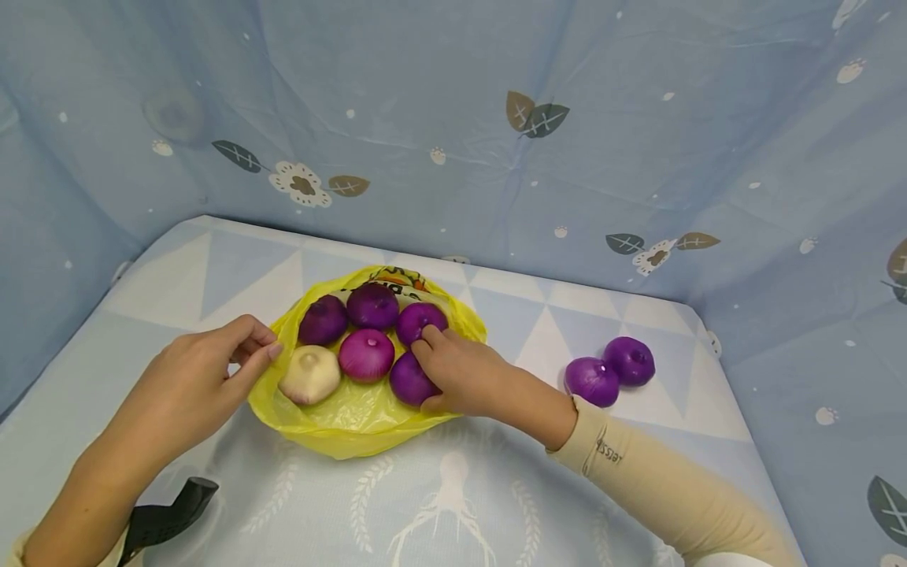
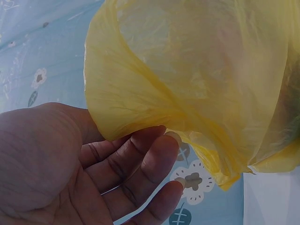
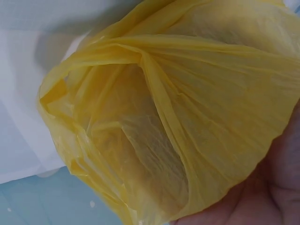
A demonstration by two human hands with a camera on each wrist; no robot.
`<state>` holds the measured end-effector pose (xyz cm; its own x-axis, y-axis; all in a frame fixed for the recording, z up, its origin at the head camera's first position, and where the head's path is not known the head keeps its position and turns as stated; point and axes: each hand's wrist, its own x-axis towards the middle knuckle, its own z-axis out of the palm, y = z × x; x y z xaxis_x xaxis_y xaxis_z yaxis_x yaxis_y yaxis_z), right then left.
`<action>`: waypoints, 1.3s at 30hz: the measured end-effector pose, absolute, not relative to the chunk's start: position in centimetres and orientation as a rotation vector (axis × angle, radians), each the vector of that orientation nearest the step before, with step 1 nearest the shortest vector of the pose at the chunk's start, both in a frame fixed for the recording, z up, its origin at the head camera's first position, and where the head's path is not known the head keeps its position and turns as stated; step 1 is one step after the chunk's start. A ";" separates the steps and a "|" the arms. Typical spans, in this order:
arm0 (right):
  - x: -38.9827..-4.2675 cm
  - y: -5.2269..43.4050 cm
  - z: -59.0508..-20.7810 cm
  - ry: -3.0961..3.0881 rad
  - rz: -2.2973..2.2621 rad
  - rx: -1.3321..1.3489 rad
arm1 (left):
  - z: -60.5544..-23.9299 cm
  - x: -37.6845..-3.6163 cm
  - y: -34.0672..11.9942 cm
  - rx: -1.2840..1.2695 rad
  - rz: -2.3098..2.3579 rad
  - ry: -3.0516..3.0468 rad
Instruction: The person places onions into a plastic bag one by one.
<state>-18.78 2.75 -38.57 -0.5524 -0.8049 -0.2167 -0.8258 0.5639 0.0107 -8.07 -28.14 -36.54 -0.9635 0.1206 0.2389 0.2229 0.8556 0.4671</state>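
Note:
A yellow plastic bag lies with its mouth spread wide on the table. Inside it sit a pale white onion, a magenta onion and several dark purple ones. My left hand pinches the bag's left rim between thumb and forefinger; the other fingers curl loosely below the plastic. Over the right rim reaches my right hand, its fingers and thumb round a purple onion in the bag. In the right wrist view the plastic hides those fingers, and only the palm shows.
Two purple onions, one nearer and one behind, touch each other on the table to the bag's right. A patterned blue curtain hangs behind the table. A black curved object shows by the left wrist.

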 end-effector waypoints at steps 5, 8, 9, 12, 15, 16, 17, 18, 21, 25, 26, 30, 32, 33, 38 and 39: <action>-18.4 3.2 -37.9 2.629 0.100 -1.381 | -36.6 -8.1 -28.1 -0.264 -0.742 -2.835; -18.1 3.8 -36.9 2.648 0.054 -1.366 | -36.6 -8.1 -28.1 -0.257 -0.739 -2.841; -18.1 4.1 -36.6 2.656 0.036 -1.362 | -36.6 -8.1 -28.1 -0.255 -0.740 -2.844; -17.7 5.1 -35.4 2.698 -0.043 -1.343 | -36.6 -8.1 -28.1 -0.253 -0.740 -2.840; -17.4 6.6 -34.2 2.753 -0.128 -1.345 | -36.5 -8.1 -28.0 -0.254 -0.742 -2.835; -17.3 7.1 -33.8 2.774 -0.154 -1.345 | -36.5 -8.1 -28.0 -0.251 -0.743 -2.833; -17.2 7.7 -33.3 2.791 -0.180 -1.346 | -36.5 -8.1 -28.1 -0.247 -0.742 -2.834; -17.1 8.4 -32.9 2.807 -0.201 -1.347 | -36.5 -8.1 -28.1 -0.243 -0.740 -2.836; -16.8 10.4 -31.9 2.854 -0.229 -1.324 | -36.5 -8.1 -28.2 -0.241 -0.734 -2.838; -16.6 13.1 -31.0 2.886 -0.197 -1.250 | -36.5 -8.1 -28.2 -0.244 -0.727 -2.840; -16.6 13.7 -30.8 2.890 -0.183 -1.214 | -36.5 -8.1 -28.2 -0.243 -0.730 -2.842; -17.0 16.0 -30.2 2.886 -0.149 -1.049 | -36.6 -8.1 -28.3 -0.224 -0.742 -2.852; -17.3 17.1 -30.1 2.881 -0.141 -0.970 | -36.7 -8.1 -28.4 -0.219 -0.747 -2.855; -17.5 17.7 -30.1 2.879 -0.144 -0.945 | -36.7 -8.0 -28.5 -0.217 -0.749 -2.857; -18.4 21.1 -30.7 2.893 -0.207 -0.823 | -36.6 -8.1 -28.5 -0.220 -0.744 -2.857; -18.7 21.8 -30.9 2.898 -0.221 -0.798 | -36.5 -8.2 -28.4 -0.223 -0.743 -2.856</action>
<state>-18.68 21.80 -30.86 -0.8522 -0.5165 -0.0835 -0.4979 0.8496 -0.1739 -8.15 -28.44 -36.54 -0.9721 0.0988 0.2127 0.1899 0.8637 0.4668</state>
